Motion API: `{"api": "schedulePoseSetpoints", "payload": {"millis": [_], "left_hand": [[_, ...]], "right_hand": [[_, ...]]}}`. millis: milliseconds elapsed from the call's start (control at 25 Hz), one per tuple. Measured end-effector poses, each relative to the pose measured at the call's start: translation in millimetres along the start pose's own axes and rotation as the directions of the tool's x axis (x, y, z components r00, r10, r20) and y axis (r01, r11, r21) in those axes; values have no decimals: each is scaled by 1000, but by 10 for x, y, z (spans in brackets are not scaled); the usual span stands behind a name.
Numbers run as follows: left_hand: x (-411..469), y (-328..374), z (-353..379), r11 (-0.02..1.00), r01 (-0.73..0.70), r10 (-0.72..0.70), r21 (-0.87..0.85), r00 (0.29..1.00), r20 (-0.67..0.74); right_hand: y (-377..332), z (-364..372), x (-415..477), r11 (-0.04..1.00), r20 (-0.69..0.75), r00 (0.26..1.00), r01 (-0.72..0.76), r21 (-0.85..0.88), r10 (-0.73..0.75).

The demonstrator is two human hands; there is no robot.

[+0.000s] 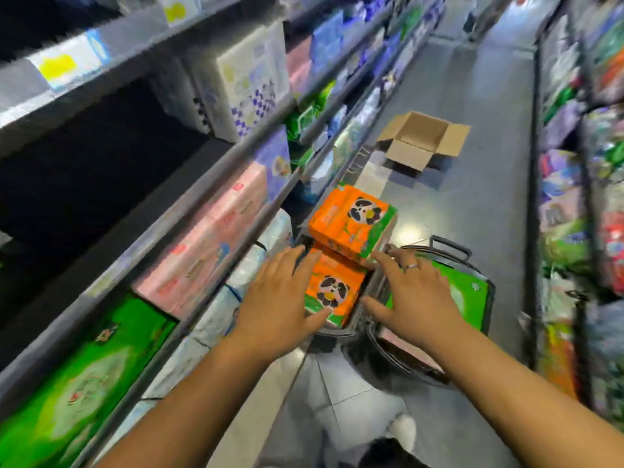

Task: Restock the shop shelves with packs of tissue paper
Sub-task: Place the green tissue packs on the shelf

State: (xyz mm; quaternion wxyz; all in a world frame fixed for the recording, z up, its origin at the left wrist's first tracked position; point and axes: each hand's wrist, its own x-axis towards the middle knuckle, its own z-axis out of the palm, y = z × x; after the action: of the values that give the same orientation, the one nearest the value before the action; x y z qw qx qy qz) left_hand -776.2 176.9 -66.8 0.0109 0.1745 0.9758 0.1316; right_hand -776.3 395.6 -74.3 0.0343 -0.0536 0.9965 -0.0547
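Near pack [332, 292], orange with a panda print, is seated along the left edge of the basket [337, 333], toward its near corner. Far pack [353, 224], same print, is stacked higher at the far-left corner. It is tilted, and its near edge is lapped over the near pack's far end. Green pack [471, 295] is lodged along the basket's right edge and is partly covered by the right hand.

Left hand [277, 298]: fingers are straight and spread, laid against the near pack's left side, with the thumb set on its near edge. Nothing is clasped.

Right hand [417, 295]: fingers are spread and released too. The index tip is at the far pack's near-right corner; contact cannot be told. The thumb is held just beside the near pack's right side, over the basket wires. A ring [412, 266] is worn on this hand.

The basket is parked on the floor [472, 197], just beside the foot of the left shelves [189, 211]. On those shelves:
- pink packs [209, 238] are lined up at mid level
- a big green pack [84, 366] is set at the near end of that level
- white-blue packs [216, 319] are stacked one level down, next to the left hand

A carton [423, 138] is left on the floor farther up the aisle, with its flaps spread open. The right shelves [574, 163] are blurred, so the goods there cannot be told.
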Motion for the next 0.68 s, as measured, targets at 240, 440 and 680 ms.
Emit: {"api": "schedulePoseSetpoints", "payload": {"millis": [240,440,680], "left_hand": [[787,1133,822,998,-54,62,-39,971,232],[1462,1615,1387,993,-94,64,71,938,342],[2251,1827,2163,965,-198,113,172,905,411]], "right_hand": [[1576,311,-129,979,268,944,-203,8,193],[2432,559,-40,945,339,886,-326,-28,316],[3064,1125,225,884,406,802,-466,-32,437]]}}
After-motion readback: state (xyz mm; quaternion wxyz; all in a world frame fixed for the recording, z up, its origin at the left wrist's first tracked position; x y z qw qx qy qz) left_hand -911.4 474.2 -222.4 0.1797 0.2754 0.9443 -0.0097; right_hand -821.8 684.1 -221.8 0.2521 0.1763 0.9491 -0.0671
